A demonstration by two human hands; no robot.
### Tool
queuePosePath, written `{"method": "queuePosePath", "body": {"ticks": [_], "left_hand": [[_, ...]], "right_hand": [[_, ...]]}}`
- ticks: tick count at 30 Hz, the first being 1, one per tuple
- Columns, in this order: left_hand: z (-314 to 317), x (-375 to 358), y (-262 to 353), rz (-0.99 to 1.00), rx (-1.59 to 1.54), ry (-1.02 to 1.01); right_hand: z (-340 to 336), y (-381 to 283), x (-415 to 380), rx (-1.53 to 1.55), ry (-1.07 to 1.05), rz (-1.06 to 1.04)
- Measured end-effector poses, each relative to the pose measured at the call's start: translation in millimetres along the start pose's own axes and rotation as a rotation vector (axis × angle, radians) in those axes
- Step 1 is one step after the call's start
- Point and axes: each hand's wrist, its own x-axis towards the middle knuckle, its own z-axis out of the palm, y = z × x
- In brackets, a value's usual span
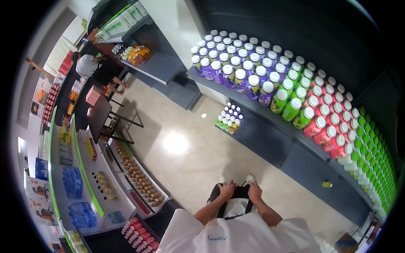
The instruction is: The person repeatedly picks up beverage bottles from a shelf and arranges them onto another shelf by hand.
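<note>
My left hand [228, 190] is low in front of my body, over dark clothing, with its fingers loosely apart. Close by on the other side, my right hand [255, 193] hangs at about the same height, fingers loosely bent; nothing shows in its grasp. Black straps [249, 206] run over my white shirt [236, 234] between the forearms. Above and right of my hands, a dark shelf carries rows of white-capped bottles: purple ones [228, 77], green ones [292, 110] and pink ones [325, 134]. Neither hand touches them.
A lower shelf board [265, 141] holds a small group of bottles [228, 119]. Left are shelves with blue water packs [72, 182] and brown-capped bottles [137, 173]. Farther off stand a dark table [100, 116] and another person [88, 65] beside shelving. Pale floor [158, 114] lies between.
</note>
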Motion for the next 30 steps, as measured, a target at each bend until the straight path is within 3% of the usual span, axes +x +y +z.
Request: {"method": "queuePosePath", "body": {"ticks": [2, 4, 6, 8, 10, 11, 14, 16, 18, 19, 20, 22, 23, 24, 26, 27, 28, 29, 30], "left_hand": [[18.4, 6.5, -12.0, 0.003, 0.033, 0.026], [31.8, 2.8, -20.6, -0.015, -0.017, -0.050], [51.0, -3.8, -33.4, 0.066, -0.047, -0.258], [72.7, 1.6, -53.7, 0.157, -0.036, -0.363], [62.8, 5.9, -64.9, 0.144, -0.129, -0.330], [54.7, 8.0, -74.7, 0.149, -0.140, -0.320], [18.1, 12.2, -112.8, 0.137, -0.228, -0.027], [-20.9, 15.0, -138.8, 0.196, -0.294, -0.024], [-47.8, 14.5, -170.1, 0.209, -0.493, -0.033], [-37.4, 32.0, -189.3, 0.127, -0.744, -0.124], [-47.9, 30.4, -197.8, 0.133, -0.750, -0.122], [-79.3, 32.4, -220.1, 0.203, -1.185, -0.254], [-91.4, 33.8, -231.0, 0.212, -1.171, -0.258], [-97.8, 34.6, -239.8, 0.289, -1.229, -0.226], [-104.9, 39.8, -256.2, 0.365, -1.272, -0.208], [-102.1, 52.1, -264.5, 0.427, -1.244, -0.193], [-99.1, 67.2, -273.2, 0.489, -1.212, -0.181], [-95.2, 84.9, -279.7, 0.374, -1.097, -0.264], [-106.7, 93.4, -283.2, 0.382, -1.017, -0.279]], "right_hand": [[24.1, 3.1, 2.6, 0.061, 0.028, -0.024], [36.5, 12.2, -7.9, 0.028, -0.220, 0.029], [50.9, 37.1, -5.2, 0.149, -0.575, -0.173], [35.0, 21.5, 7.6, 0.281, -0.647, -0.198], [37.0, 6.3, 26.0, 0.400, -0.592, -0.215], [39.3, -1.1, 38.9, 0.462, -0.706, -0.127], [23.2, -42.1, 70.9, 0.606, -0.806, -0.089], [22.7, -79.9, 91.6, 0.662, -0.859, -0.109], [-19.7, -133.6, 96.3, 0.811, -0.944, 0.255], [-17.1, -144.0, 103.4, 0.786, -0.938, 0.197], [-23.4, -157.2, 108.6, 0.779, -0.934, 0.198], [-28.5, -179.7, 124.6, 0.537, -1.017, -0.016], [-24.3, -187.5, 126.8, 0.679, -0.971, -0.150], [-28.1, -203.8, 122.3, 0.689, -0.959, -0.146], [-64.3, -265.8, 109.6, 0.703, -0.578, -0.045], [-63.2, -274.3, 117.2, 0.794, -0.636, -0.061], [-62.2, -281.9, 131.7, 0.514, -0.612, -0.184], [-57.3, -275.3, 141.3, 0.632, -0.613, -0.326], [-52.5, -269.8, 152.0, 0.748, -0.605, -0.473]]}}
